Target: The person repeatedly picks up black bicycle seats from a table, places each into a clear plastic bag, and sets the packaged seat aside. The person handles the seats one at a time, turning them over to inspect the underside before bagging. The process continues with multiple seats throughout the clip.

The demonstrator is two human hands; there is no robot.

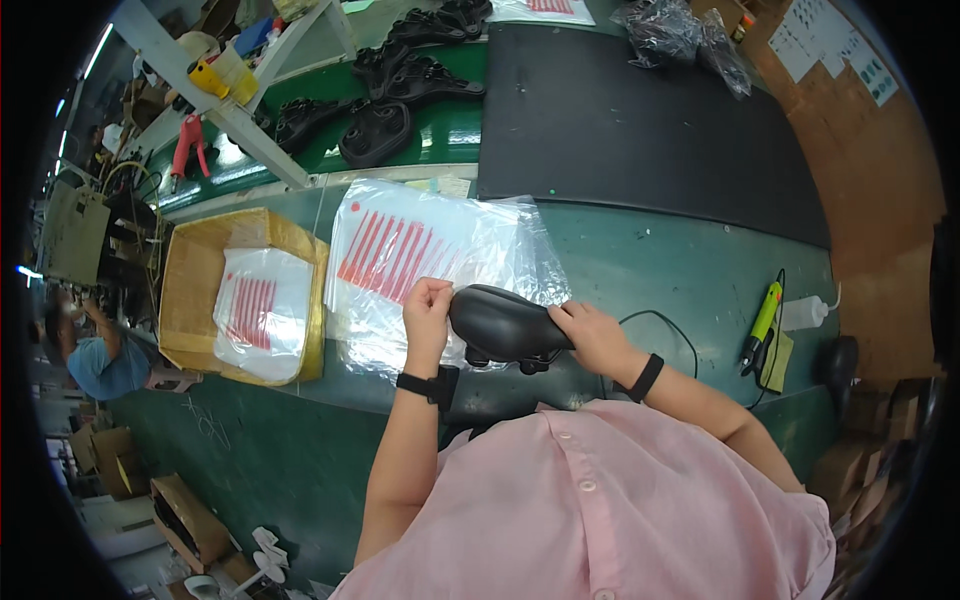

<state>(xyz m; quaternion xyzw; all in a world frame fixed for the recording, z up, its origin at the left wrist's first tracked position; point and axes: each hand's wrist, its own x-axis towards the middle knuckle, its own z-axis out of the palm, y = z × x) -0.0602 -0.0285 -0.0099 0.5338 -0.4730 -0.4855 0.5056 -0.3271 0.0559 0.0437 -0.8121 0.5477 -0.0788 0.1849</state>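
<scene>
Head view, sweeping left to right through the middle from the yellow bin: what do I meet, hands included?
Yellow bin → left hand → black saddle → right hand → lime-green handheld tool → white squeeze bottle.

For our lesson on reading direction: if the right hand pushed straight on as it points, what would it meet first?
The black saddle: the right hand seems to touch its narrow end, pointing leftward along it.

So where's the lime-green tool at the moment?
In the head view, the lime-green tool lies toward the right end of the green workbench, to the right of the right hand, with the white squeeze bottle just to its right.
</scene>
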